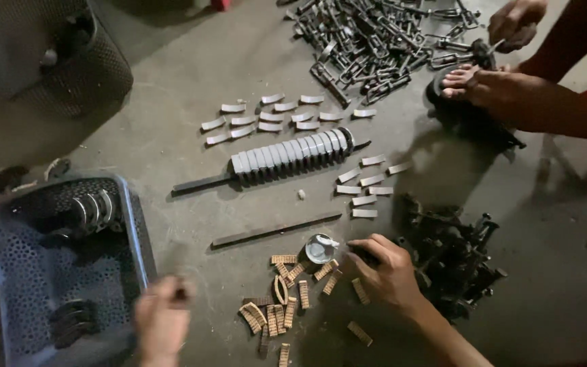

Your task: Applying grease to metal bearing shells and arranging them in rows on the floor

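Right now your right hand (388,272) rests knuckles-up on the floor (171,143), fingers curled; what it grasps you cannot tell. Tan ridged strips (287,299) lie scattered just left of it, a dark parts pile (453,258) to its right. Your left hand (163,319), blurred, hovers beside the blue basket (140,238).

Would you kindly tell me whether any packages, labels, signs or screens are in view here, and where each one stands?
None show: no package, label, sign or screen.
Nearest to a container: blue perforated plastic crate, lower left, rectangular, beside the left hand.
Small round tin, open, silvery, beside the right hand.
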